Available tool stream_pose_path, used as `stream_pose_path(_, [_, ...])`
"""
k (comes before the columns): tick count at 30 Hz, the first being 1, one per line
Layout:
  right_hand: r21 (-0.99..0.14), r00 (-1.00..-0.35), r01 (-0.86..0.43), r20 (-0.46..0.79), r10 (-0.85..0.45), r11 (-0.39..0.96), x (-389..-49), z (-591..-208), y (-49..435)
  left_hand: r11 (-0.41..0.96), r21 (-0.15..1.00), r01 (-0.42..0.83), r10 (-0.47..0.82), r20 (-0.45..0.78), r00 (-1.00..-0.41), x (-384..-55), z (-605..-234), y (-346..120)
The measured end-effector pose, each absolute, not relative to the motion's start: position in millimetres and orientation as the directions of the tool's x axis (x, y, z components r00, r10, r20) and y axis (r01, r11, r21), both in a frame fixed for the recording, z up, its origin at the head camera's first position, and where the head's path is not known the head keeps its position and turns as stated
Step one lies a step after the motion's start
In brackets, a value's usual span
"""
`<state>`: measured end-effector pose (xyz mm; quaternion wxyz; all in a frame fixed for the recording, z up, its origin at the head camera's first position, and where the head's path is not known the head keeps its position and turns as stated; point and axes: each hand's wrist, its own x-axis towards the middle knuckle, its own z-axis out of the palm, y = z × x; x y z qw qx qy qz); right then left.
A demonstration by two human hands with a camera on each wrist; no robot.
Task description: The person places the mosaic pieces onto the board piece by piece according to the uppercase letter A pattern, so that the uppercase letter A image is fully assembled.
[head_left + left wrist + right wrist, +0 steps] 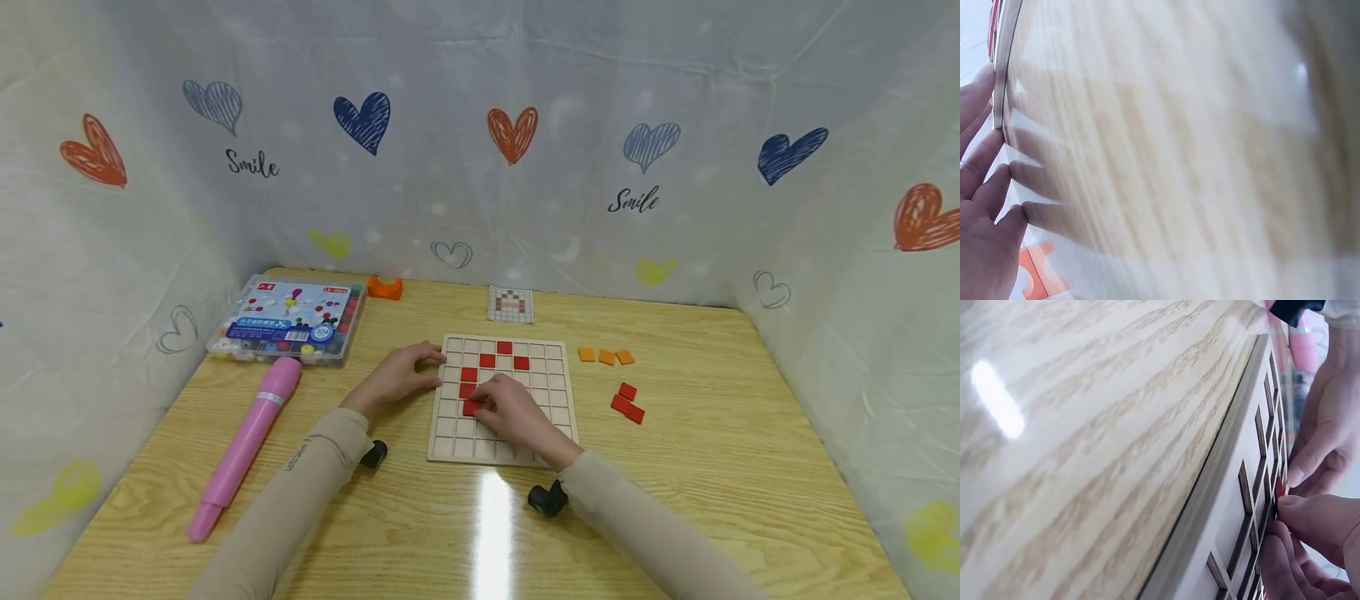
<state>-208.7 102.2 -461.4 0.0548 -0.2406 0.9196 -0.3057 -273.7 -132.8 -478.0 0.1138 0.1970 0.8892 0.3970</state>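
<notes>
A wooden grid board [442,451] lies on the table with several red square tiles [505,347] set in its cells. My right hand [517,410] reaches over the board and pinches a red tile [470,407] at a cell in the lower left part. In the right wrist view, thumb and fingers close around the red tile [1280,487], partly hiding it. At the board's left edge, my left hand [397,375] touches the frame with loosely extended fingers; the left wrist view shows these fingertips [999,139] by the edge.
Right of the board lie orange tiles [606,357] and loose red tiles [621,403]. Behind it is a small pattern card [511,305]. To the left are a pink pen-shaped object [243,450], a clear plastic box [288,321] and an orange piece [385,288].
</notes>
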Motion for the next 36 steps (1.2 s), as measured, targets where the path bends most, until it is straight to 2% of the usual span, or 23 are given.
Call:
stream_pose_path(20, [-0.546, -0.876, -0.432, 0.064, -0.479, 0.718, -210, -465, 94, 0.621, 0.747, 0.237, 0.427, -0.069, -0.902, -273, -476, -131])
stream_pose_path(29, [-0.634, -0.898, -0.379, 0.077, -0.433, 0.674, -199, -462, 112, 0.622, 0.75, 0.226, 0.425, -0.081, -0.902, -273, -477, -130])
stream_pose_path(36, [-0.721, -0.945, -0.286, 0.103, -0.312, 0.631, -186, -460, 155, 0.637, 0.738, 0.223, 0.416, -0.085, -0.905, -272, -474, -128])
